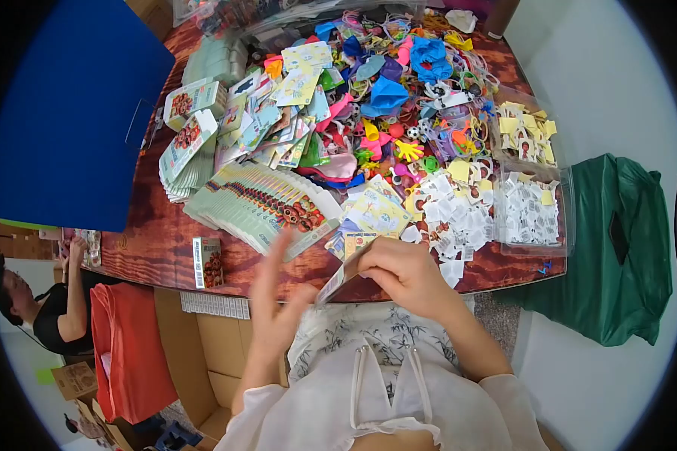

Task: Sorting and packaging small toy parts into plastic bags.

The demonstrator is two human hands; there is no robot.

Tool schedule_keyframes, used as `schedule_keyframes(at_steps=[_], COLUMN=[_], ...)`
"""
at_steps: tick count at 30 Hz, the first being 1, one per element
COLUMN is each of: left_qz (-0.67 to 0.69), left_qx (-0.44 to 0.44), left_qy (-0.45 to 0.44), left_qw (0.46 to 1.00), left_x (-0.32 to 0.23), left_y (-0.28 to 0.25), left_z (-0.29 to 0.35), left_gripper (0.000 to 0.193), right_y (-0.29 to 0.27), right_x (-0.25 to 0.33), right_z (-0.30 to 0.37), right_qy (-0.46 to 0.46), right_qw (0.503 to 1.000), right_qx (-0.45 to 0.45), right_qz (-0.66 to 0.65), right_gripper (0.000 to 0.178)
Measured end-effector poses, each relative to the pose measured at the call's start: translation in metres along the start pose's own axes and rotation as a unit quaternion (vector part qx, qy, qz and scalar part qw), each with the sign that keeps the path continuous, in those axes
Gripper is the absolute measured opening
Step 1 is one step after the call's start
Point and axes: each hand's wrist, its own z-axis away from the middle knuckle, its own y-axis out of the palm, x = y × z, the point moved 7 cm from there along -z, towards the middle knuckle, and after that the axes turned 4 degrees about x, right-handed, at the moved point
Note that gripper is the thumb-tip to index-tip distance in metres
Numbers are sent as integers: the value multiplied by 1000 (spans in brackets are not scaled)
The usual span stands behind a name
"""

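My right hand [408, 276] pinches a small printed carton [341, 279] at the table's front edge, seen nearly edge-on. Just left of it is my left hand [272, 312], fingers apart and a little blurred, its thumb close to the carton's lower end; whether they touch I cannot tell. Beyond my hands lies a fanned row of flat printed cartons [257, 203]. Small printed cards [374, 216] are heaped right behind the held carton. One made-up carton [208, 263] stands near the front edge on the left.
Mixed small colourful toys [410, 113] pile up across the back. Clear plastic tubs hold white tags [530, 210] and yellow-backed pieces [526, 134] at right. An open cardboard box [218, 342] sits below the table. A green bag [617, 248] hangs at right; another person [49, 308] is at far left.
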Motion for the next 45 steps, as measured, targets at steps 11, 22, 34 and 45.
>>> schedule_keyframes(at_steps=[11,22,34,45], left_qz=[348,277,-18,31], left_qx=[190,85,144,183], left_qy=[-227,-85,20,-9], left_qw=[890,953,989,983], left_x=[45,44,-13,-5], left_y=[80,83,69,77], left_z=[5,0,-10,-10], left_gripper=[71,42,52,67], right_y=[-16,-18,-19,-20], right_x=[-3,-23,-34,-45], right_z=[17,38,44,39], right_qy=[65,64,90,157], right_qw=[980,984,967,937], right_qx=[-61,-140,-122,-98], right_qz=[-175,-86,-206,-295], right_gripper=[18,12,24,10])
